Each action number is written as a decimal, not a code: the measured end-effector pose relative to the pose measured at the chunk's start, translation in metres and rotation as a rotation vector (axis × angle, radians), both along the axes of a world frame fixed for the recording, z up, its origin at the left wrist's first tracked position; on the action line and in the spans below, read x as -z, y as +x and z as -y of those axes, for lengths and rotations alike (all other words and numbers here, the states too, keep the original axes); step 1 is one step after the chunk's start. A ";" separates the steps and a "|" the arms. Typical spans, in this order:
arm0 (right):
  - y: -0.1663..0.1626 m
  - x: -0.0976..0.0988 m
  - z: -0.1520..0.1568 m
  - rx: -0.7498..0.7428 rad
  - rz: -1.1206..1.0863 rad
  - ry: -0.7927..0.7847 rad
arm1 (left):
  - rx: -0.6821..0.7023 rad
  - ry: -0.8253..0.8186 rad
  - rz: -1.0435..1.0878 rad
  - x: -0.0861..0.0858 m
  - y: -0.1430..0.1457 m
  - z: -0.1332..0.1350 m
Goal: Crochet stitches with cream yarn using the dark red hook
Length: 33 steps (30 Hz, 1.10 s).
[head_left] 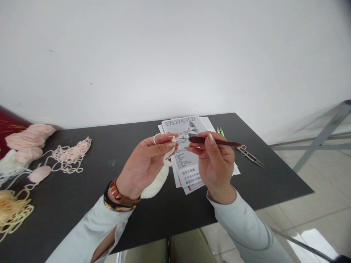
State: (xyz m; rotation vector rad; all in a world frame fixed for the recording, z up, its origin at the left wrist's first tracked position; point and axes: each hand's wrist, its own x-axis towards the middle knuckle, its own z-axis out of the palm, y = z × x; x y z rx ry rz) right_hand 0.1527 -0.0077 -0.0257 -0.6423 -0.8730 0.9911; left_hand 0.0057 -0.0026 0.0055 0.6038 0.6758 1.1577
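A white wall (175,54) with small dark marks rises behind the black surface (274,182). Right of it, grey metal bars (322,137) cross above a pale tiled floor (329,182).

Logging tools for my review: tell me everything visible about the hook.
The hook has a long, dark reddish-brown, smooth-looking handle and a thin, metal-looking shaft. Held nearly level over the papers, it points toward the left hand, where the shaft meets cream yarn. The right hand grips the handle. The tip's exact shape is too small to tell.
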 end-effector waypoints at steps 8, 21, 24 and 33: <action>0.000 -0.002 -0.002 -0.073 -0.035 -0.034 | -0.145 0.170 -0.144 0.001 0.005 0.006; 0.002 0.003 -0.009 -0.400 -0.227 -0.238 | -0.093 0.250 -0.153 0.002 -0.002 0.008; 0.002 0.002 -0.009 -0.385 -0.251 -0.222 | -0.106 0.262 -0.181 0.002 -0.002 0.009; 0.002 0.001 -0.008 -0.463 -0.289 -0.237 | -0.152 0.408 -0.218 0.015 -0.001 -0.001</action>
